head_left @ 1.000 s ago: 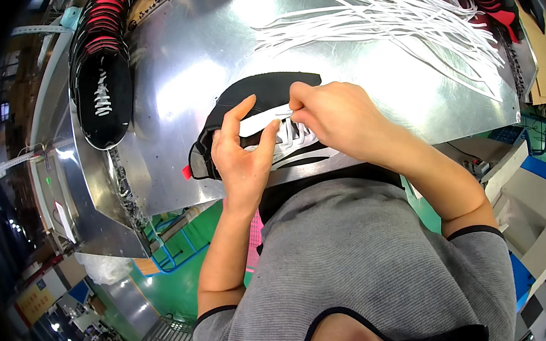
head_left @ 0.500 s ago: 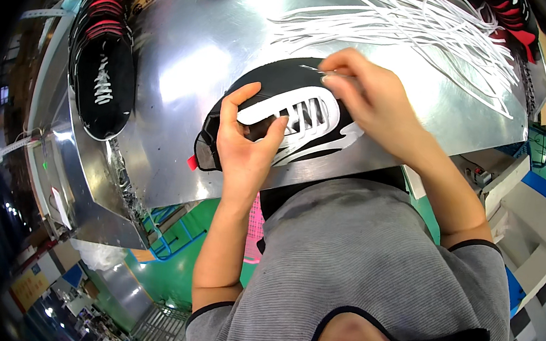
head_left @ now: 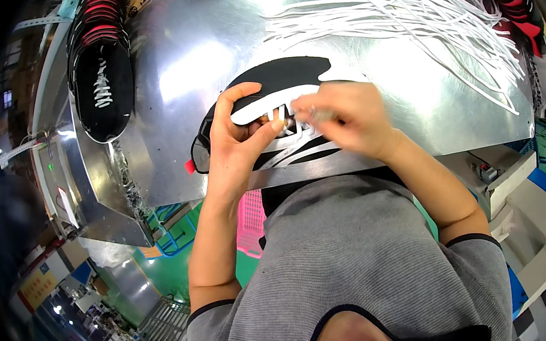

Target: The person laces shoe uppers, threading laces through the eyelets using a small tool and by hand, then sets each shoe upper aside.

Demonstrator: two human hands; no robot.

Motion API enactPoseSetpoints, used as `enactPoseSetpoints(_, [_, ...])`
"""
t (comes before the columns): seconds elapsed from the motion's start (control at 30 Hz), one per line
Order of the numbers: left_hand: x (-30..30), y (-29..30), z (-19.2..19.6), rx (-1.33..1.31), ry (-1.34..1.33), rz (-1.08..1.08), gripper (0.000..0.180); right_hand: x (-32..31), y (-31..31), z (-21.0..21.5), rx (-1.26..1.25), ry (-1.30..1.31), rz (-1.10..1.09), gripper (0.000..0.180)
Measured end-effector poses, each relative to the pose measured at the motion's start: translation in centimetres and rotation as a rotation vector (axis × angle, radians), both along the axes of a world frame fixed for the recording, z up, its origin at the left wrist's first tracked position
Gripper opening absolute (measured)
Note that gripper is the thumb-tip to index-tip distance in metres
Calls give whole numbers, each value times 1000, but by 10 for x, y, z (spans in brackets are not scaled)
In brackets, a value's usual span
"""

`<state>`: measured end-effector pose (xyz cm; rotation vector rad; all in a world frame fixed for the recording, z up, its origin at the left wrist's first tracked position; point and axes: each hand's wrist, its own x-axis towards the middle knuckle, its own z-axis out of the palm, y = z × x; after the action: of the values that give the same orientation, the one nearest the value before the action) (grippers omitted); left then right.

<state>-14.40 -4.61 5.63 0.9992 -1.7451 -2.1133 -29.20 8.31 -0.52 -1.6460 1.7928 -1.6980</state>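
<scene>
A black and white shoe upper (head_left: 282,73) with a small red tab lies on the metal table in front of me. My left hand (head_left: 235,141) is closed on the edge of its opening, the thumb inside by the lacing and a finger on the outer side. White shoelace (head_left: 290,156) crosses the eyelets, and loose lengths trail toward the near edge. Over the lacing is my right hand (head_left: 353,118), fingers pinched together at the lace. Motion blurs the fingertips, and the hand hides part of the eyelet rows.
Many loose white laces (head_left: 401,24) spread over the far side of the metal table (head_left: 175,147). At the left stands a row of nested black and red shoe uppers (head_left: 101,86), the nearest one laced. More red and black uppers (head_left: 518,20) sit at the far right. A pink basket (head_left: 251,221) is below.
My right hand has come from the toe end down and back to the lacing. The left hand keeps its hold on the upper, which has shifted slightly.
</scene>
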Motion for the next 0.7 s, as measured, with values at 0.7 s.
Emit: enactPoseSetpoints(0.7, [-26,-3,-12,-30,22,50,37,51,24,32,-117,-73,255,21])
